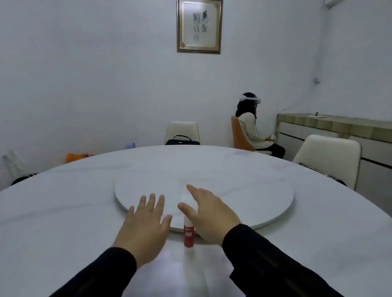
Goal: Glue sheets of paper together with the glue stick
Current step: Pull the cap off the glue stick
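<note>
left hand [143,227] flat, fingers spread, grip empty | right hand [209,213] open beside upright glue stick [189,235], not holding | paper on desk [57,225] hard to make out | likely reaching to start

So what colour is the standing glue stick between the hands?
The upright plastic glue stick is red with a white cap, shown in the head view.

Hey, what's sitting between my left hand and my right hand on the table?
In the head view, the glue stick stands upright between the left hand and the right hand, close beside the right.
</note>
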Motion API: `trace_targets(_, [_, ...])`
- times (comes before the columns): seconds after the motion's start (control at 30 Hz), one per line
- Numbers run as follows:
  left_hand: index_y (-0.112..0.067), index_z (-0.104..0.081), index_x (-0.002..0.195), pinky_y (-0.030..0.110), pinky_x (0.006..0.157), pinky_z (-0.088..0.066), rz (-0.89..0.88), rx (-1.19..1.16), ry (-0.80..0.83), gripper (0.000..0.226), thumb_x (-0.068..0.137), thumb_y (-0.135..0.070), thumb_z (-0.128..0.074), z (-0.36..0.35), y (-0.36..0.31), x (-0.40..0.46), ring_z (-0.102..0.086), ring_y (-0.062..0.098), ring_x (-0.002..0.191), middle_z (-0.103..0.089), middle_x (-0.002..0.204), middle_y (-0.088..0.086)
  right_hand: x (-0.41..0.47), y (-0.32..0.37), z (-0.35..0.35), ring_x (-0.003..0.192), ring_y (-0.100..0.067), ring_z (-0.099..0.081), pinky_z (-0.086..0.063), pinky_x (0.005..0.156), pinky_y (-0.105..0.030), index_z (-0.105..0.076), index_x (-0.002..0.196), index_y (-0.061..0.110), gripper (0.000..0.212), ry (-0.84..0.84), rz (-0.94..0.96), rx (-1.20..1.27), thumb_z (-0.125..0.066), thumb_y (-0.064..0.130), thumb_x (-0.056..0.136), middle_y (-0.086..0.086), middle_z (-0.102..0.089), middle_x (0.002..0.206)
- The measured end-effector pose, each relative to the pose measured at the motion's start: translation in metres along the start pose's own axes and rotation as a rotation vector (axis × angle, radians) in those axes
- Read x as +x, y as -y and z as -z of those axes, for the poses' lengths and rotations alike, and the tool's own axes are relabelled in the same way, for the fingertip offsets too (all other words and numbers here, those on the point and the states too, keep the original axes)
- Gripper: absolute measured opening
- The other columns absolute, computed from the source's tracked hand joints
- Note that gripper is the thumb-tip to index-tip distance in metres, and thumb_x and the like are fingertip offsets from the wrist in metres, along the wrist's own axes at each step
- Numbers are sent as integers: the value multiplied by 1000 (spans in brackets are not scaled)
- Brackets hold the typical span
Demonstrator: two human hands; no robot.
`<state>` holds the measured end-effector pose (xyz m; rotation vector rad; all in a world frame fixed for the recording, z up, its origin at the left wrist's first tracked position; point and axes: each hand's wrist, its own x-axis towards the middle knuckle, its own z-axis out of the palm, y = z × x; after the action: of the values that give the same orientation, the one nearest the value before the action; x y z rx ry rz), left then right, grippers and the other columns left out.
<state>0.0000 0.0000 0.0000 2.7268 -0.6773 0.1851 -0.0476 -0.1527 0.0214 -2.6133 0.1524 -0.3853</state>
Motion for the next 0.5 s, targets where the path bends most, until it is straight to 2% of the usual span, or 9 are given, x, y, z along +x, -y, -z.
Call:
trace_targets(0.07, [-19, 3, 151, 36, 120, 0, -1, -39, 46, 58, 100, -37, -19, -17, 4, -24, 9, 17, 147, 5, 161, 2, -10, 1, -14, 128, -21, -45, -38, 105, -37, -34, 143, 29, 54, 31, 0, 23, -41, 47, 92, -1, -48, 141])
trace_targets(0.13, [-18, 4, 150, 34, 120, 1, 27, -106, 117, 59, 100, -37, -21, -33, 6, -49, 10, 16, 147, 7, 161, 1, -19, 2, -28, 107, -22, -60, -48, 94, -39, -45, 132, 27, 42, 8, -44, 98, -47, 37, 91, -4, -64, 118])
trace_targets(0.23, [-19, 3, 150, 31, 119, 2, 84, -327, 163, 60, 100, -38, -24, -36, 4, -71, 12, 12, 146, 8, 160, -2, -31, 4, -38, 87, -22, -65, -54, 83, -40, -50, 117, 23, 24, -67, -98, 261, -48, 24, 93, -7, -65, 100])
trace_targets(0.3, [-21, -2, 151, 30, 119, -2, 76, -472, 107, 61, 99, -40, -28, -34, 1, -78, 10, 9, 146, 2, 160, -7, -38, 8, -37, 78, -13, -64, -55, 74, -31, -52, 114, 23, 21, -92, -85, 315, -47, 20, 94, -3, -61, 102])
trace_targets(0.37, [-26, -13, 149, 26, 116, -12, 16, -609, 44, 57, 98, -41, -34, -30, -7, -81, -3, 4, 145, -13, 152, -20, -43, 15, -32, 76, -2, -59, -48, 66, -16, -55, 113, 24, 20, -140, -47, 376, -49, 19, 95, 3, -52, 105])
trace_targets(0.43, [-44, -31, 137, 15, 103, -28, -80, -747, -23, 42, 97, -37, -40, -25, -16, -83, -32, -4, 132, -33, 136, -31, -49, 22, -23, 81, -3, -55, -44, 66, -13, -59, 111, 26, 20, -198, -14, 475, -54, 20, 93, 5, -46, 106])
trace_targets(0.5, [-55, -44, 111, 10, 87, -38, -108, -841, -107, 31, 95, -28, -47, -23, -20, -83, -52, -8, 111, -57, 119, -25, -57, 27, -16, 82, -7, -56, -47, 72, -15, -63, 109, 29, 23, -229, 18, 600, -62, 20, 88, 8, -49, 99])
